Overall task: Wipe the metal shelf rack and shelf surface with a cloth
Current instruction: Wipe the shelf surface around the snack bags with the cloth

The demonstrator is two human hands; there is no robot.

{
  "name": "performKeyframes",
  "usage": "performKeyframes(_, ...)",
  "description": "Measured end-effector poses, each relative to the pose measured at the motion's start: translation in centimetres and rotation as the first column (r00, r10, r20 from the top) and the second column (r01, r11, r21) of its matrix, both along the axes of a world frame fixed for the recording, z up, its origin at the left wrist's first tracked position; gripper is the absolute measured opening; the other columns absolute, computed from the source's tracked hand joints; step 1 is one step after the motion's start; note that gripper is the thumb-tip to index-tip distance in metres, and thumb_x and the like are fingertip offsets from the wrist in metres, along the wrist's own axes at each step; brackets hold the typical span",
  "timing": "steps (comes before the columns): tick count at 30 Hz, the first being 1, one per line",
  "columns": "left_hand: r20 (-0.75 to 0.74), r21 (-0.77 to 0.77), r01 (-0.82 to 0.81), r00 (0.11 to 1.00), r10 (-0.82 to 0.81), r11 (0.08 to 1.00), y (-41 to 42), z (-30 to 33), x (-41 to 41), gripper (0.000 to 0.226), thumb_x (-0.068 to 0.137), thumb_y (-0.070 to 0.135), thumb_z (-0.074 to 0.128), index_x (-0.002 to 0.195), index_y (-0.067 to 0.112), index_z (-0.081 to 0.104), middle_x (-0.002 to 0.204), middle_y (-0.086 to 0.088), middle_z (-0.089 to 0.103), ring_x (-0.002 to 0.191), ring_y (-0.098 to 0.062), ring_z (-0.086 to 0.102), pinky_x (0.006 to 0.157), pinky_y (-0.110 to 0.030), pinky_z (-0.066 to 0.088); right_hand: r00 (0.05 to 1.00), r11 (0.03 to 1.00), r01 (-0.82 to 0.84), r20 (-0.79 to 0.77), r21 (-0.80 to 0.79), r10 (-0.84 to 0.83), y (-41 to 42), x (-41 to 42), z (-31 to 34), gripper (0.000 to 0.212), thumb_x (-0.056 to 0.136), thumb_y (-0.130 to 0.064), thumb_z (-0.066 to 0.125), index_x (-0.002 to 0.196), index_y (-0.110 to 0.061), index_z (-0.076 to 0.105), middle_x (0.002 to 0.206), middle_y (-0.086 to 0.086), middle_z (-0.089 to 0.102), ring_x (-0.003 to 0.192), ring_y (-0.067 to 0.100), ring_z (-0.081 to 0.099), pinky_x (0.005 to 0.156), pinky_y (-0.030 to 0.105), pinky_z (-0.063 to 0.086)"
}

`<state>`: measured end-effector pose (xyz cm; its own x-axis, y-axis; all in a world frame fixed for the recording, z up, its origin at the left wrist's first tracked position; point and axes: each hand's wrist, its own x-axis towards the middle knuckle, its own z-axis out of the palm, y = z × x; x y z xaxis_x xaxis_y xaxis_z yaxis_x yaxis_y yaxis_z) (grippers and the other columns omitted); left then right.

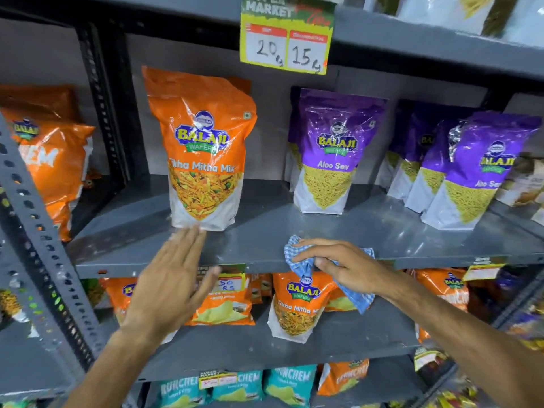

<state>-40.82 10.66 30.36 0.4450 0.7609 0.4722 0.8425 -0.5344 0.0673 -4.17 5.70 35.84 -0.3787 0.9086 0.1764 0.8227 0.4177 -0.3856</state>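
Observation:
A grey metal shelf surface [265, 231] runs across the middle of the view, held by a perforated grey upright [38, 245] at the left. My right hand [344, 267] grips a blue-and-white checked cloth [297, 260] at the shelf's front edge, with the cloth's tail hanging down over the edge. My left hand [173, 278] is open and flat, fingers spread, its fingertips at the bottom of an upright orange Tikha Mitha Mix pouch [203, 154] on the shelf.
Purple Aloo Sev pouches [335, 154] stand at the centre and right of the shelf. Orange packs [50, 172] fill the left bay. A price card [285, 39] hangs from the shelf above. Lower shelves [294, 346] hold orange and teal snack packs.

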Motion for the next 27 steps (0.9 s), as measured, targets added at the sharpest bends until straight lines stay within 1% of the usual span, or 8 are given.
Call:
performKeyframes(4,-0.053,0.038,0.138,0.989,-0.136,0.99,-0.2,0.5,6.7,0.086,0.105,0.067,0.03,0.162,0.003,0.03,0.172,-0.013,0.025,0.16,-0.025,0.022,0.129,-0.036,0.012,0.995,0.994,0.102,0.006,0.03,-0.102,-0.1,3.1,0.0,0.043,0.104,-0.017,0.047,0.126,-0.053,0.053,0.132,-0.041,0.047,0.132,-0.006,0.044,0.111,0.029,0.038)
performKeyframes(8,-0.062,-0.034,0.181,0.981,-0.183,0.983,0.3,1.7,13.8,0.101,0.097,0.08,0.025,0.164,0.004,0.025,0.174,-0.012,0.018,0.162,-0.023,0.014,0.13,-0.032,0.003,0.994,0.991,0.105,0.001,0.08,-0.106,-0.3,8.2,-0.7,0.037,0.104,-0.018,0.047,0.129,-0.042,0.059,0.138,-0.017,0.059,0.135,0.005,0.048,0.111,0.04,0.041)
performKeyframes(12,-0.049,-0.172,0.133,0.988,-0.144,0.976,1.1,2.6,19.3,0.123,0.081,0.097,0.007,0.167,0.009,0.006,0.176,-0.005,-0.001,0.162,-0.014,-0.006,0.129,-0.028,-0.007,0.993,0.998,0.069,-0.097,0.006,-0.068,-1.6,12.1,-0.2,0.037,0.103,-0.01,0.05,0.125,-0.035,0.066,0.132,-0.017,0.063,0.128,-0.004,0.052,0.108,0.019,0.038)
performKeyframes(16,-0.111,-0.253,0.01,0.993,-0.039,0.968,1.6,2.3,21.5,0.141,0.066,0.107,-0.003,0.167,0.008,-0.001,0.176,-0.005,-0.008,0.162,-0.013,-0.01,0.129,-0.029,-0.007,0.89,0.976,0.211,-0.422,0.045,-0.173,0.2,17.4,1.9,0.038,0.099,0.0,0.052,0.122,-0.027,0.067,0.119,-0.021,0.066,0.104,-0.023,0.055,0.089,0.001,0.036)
performKeyframes(19,-0.157,-0.28,-0.049,0.988,0.005,0.959,1.5,2.5,21.9,0.147,0.06,0.111,-0.001,0.167,0.009,-0.003,0.176,-0.003,-0.01,0.161,-0.012,-0.01,0.128,-0.027,-0.007,0.799,0.884,0.455,-0.489,0.111,-0.35,5.8,21.3,4.1,0.038,0.099,-0.006,0.049,0.122,-0.028,0.069,0.095,-0.013,0.067,0.072,-0.002,0.058,0.066,0.011,0.041)
performKeyframes(21,-0.169,-0.316,-0.081,0.985,0.028,0.945,1.2,2.8,22.0,0.149,0.058,0.112,0.001,0.167,0.011,-0.003,0.175,-0.001,-0.011,0.16,-0.009,-0.011,0.127,-0.025,-0.008,0.794,0.858,0.51,-0.417,0.06,-0.443,10.8,22.9,4.6,0.04,0.097,-0.014,0.045,0.123,-0.035,0.068,0.085,-0.004,0.064,0.063,0.009,0.054,0.061,0.023,0.044)
performKeyframes(24,-0.194,-0.311,-0.112,0.98,0.053,0.944,1.2,3.0,22.3,0.15,0.055,0.113,0.0,0.168,0.014,-0.001,0.175,0.003,-0.011,0.155,-0.002,-0.014,0.125,-0.023,-0.009,0.849,0.881,0.473,-0.266,-0.005,-0.457,17.3,24.3,4.0,0.043,0.087,-0.026,0.042,0.118,-0.045,0.065,0.102,-0.002,0.073,0.088,0.021,0.069,0.076,0.033,0.057)
performKeyframes(27,-0.218,-0.289,-0.143,0.973,0.08,0.947,1.6,2.8,22.1,0.145,0.057,0.113,0.002,0.168,0.019,-0.002,0.174,0.007,-0.011,0.156,-0.001,-0.014,0.127,-0.024,-0.008,0.912,0.919,0.393,-0.107,-0.042,-0.395,21.3,24.6,4.1,0.029,0.095,-0.03,0.053,0.117,-0.03,0.071,0.125,0.002,0.07,0.115,0.029,0.064,0.093,0.037,0.052)
